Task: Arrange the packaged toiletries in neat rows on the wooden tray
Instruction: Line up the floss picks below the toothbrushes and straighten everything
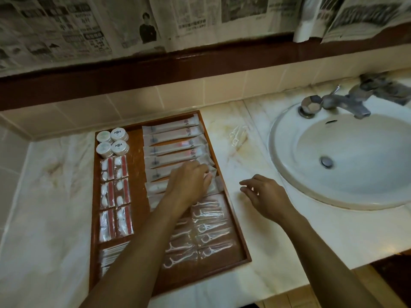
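Left hand [189, 181] fingers pinch toothbrush packet [178, 172] on tray [233, 221]; right hand [264, 196] fingers loose.

Your left hand [189, 183] reaches forward, palm down, fingers bent at the tips. Your right hand [264, 196] hovers beside it, fingers loosely spread and holding nothing.
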